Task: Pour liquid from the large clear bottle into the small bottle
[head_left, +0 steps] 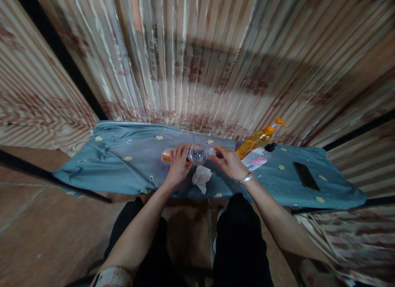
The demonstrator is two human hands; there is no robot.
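Observation:
A clear plastic bottle (197, 156) with an orange label lies on its side, low over the cloth-covered table, its white cap (211, 152) pointing right. Around its labelled body my left hand (180, 162) is closed. The fingertips of my right hand (231, 162) are pinched on the cap at the other end. Just below the bottle lies a crumpled white tissue (202, 179). Whether the bottle rests on the cloth or is lifted slightly, I cannot tell.
Right of my hands stands an orange pump bottle (255, 141), and beside it lies a clear bottle with a pink label (256, 163). A dark phone (306, 176) lies farther right on the blue-grey cloth (111, 155). Behind the table hangs a striped curtain (197, 73).

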